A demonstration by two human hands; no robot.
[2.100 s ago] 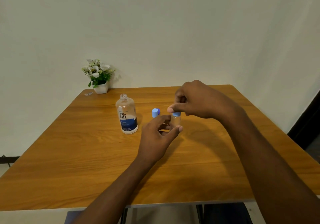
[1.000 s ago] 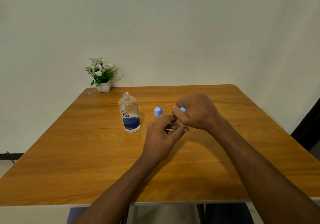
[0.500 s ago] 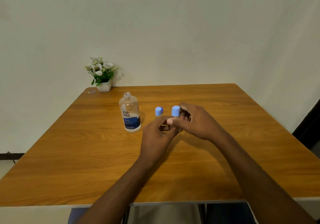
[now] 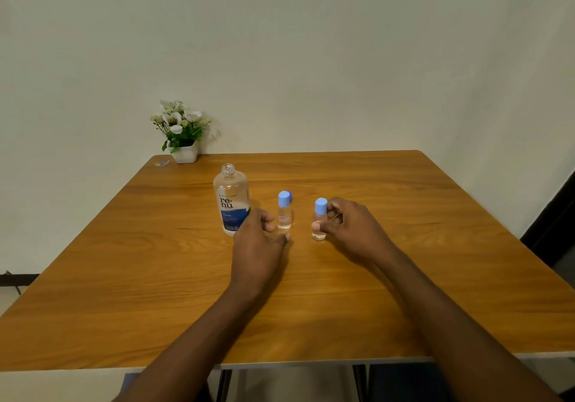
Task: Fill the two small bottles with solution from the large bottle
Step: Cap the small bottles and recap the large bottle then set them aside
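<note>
The large clear bottle (image 4: 231,201) with a blue label stands uncapped, left of centre on the table. Two small clear bottles with light blue caps stand upright to its right. My left hand (image 4: 258,239) hovers with fingers apart just in front of the left small bottle (image 4: 284,213), holding nothing. My right hand (image 4: 348,229) has thumb and fingers around the right small bottle (image 4: 320,219), which rests on the table. A dark blue cap (image 4: 290,196) peeks out behind the left small bottle.
A white pot of white flowers (image 4: 183,140) stands at the far left corner of the wooden table (image 4: 404,277), with a small scrap (image 4: 162,163) beside it. A wall rises right behind the table.
Earlier both hands held one small bottle while my right hand worked its blue cap. Now the capped bottle stands on the table to the right, and my left hand has let go and moved left.
</note>
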